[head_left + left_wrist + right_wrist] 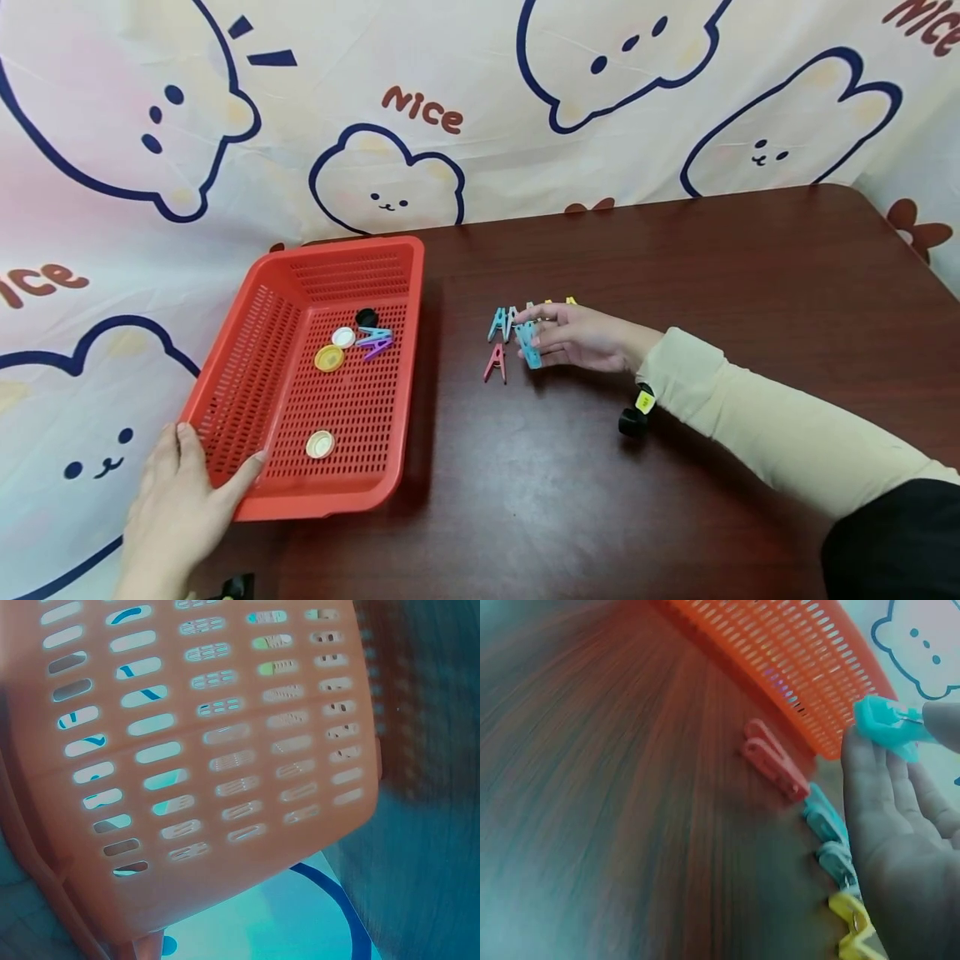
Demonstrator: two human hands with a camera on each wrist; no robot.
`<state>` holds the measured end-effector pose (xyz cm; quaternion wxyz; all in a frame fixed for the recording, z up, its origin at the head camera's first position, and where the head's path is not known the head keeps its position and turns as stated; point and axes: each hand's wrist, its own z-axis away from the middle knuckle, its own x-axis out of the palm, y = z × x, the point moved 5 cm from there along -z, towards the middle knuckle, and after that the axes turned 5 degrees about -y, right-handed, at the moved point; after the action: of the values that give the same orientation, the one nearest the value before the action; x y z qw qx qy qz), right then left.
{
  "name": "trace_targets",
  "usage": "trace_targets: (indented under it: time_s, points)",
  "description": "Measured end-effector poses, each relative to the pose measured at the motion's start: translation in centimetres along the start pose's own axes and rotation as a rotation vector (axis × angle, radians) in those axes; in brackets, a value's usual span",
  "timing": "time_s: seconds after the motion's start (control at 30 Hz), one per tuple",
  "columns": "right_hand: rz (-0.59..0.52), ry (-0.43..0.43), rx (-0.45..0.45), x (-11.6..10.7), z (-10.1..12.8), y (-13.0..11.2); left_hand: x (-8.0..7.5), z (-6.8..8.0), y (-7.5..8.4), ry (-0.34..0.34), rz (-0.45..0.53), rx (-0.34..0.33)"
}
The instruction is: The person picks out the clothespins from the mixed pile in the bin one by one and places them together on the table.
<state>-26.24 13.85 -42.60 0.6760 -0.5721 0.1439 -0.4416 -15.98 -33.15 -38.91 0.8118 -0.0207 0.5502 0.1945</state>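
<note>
From the head view, the right hand (581, 337) is pinching a blue clothespin (529, 344) off the table (712, 275), a pick-up step; next it likely needs carrying to the red basket (247, 350), which the left hand (176, 500) is steadying, fingers spread on the near corner. The basket is holding three bottle caps, one black piece and two purple pins.

The left wrist view is showing only basket mesh.

In the right wrist view, blurred, fingertips (859, 746) are gripping the blue pin; perhaps four others are lying beside the hand.
</note>
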Motion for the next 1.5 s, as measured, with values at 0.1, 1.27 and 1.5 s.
trace_targets:
  time_s: [0.1,1.27,1.5]
  points:
    - [0.100,0.044,0.010,-0.4,0.6,0.4,0.1,-0.1,-0.2,-0.001,-0.004,-0.003]
    - [1.984,-0.220,-0.413,3.5,1.6,0.3,0.1,-0.3,-0.1,-0.026,0.002,0.003]
    - [1.886,-0.143,-0.464,3.4,1.2,-0.1,0.1,-0.2,-0.1,-0.018,0.003,-0.018]
